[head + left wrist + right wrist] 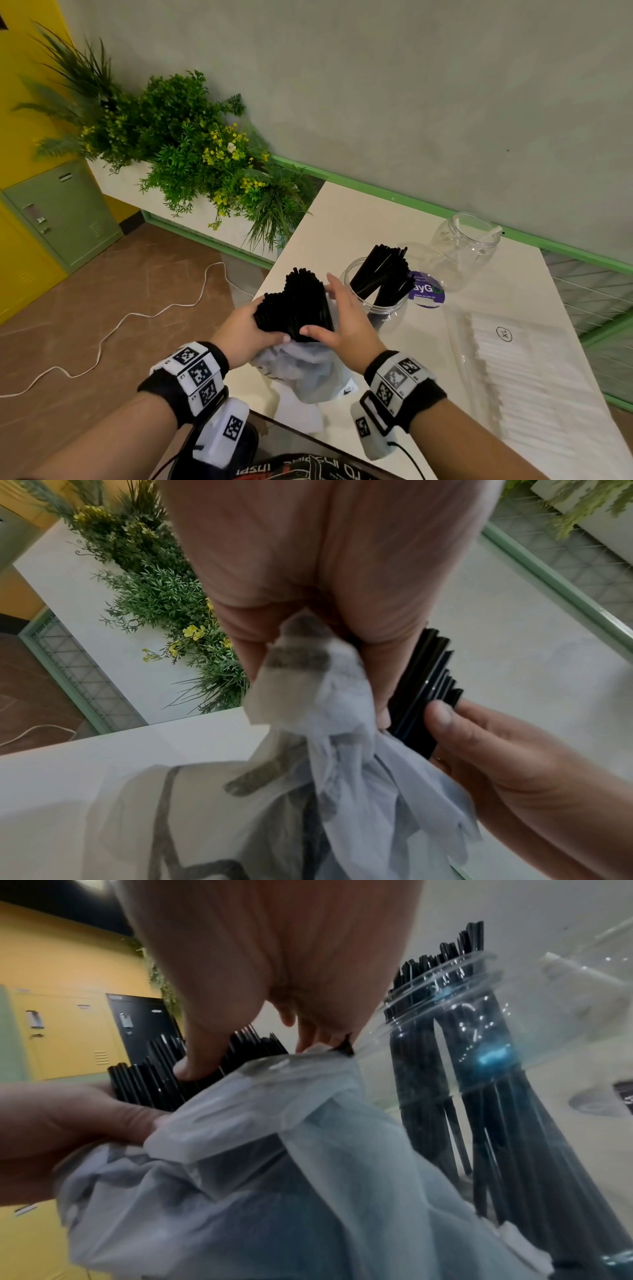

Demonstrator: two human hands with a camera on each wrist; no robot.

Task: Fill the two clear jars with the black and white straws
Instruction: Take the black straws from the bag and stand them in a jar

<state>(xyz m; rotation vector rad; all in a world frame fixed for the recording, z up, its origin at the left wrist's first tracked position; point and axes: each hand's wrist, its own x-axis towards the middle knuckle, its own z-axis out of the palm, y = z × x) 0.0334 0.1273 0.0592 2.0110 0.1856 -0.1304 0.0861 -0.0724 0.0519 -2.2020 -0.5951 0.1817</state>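
Black straws (297, 305) stand as a thick bundle between both hands, their lower ends hidden inside a crumpled translucent plastic bag (305, 371) whose print is too blurred to read. The left hand (246, 334) curls round the bundle and the bag's bunched top from the left, while the right hand (344, 315) clasps the other side, thumb pressed on the front of the straws and fingers wrapped behind, mostly out of sight. In the right wrist view the palm fills the upper frame and only the fingertips (186, 1066) show against the straws. Just beside the right hand stands a clear jar (376, 291) partly filled with more black straws leaning out of its mouth; its base is covered by the hand. A second clear jar (466, 246) sits further back, holding what looks like a single white straw, hard to make out through the plastic. White straws (524, 373) lie in a clear packet at the right, cut off by the frame edge. A purple label (426, 291) lies between the jars. Everything rests on a white table (342, 219) against a grey wall (376, 85) with green trim, near leafy plants (191, 150), green and yellow lockers (61, 212), a brown floor (102, 308) and a white cable (113, 329).
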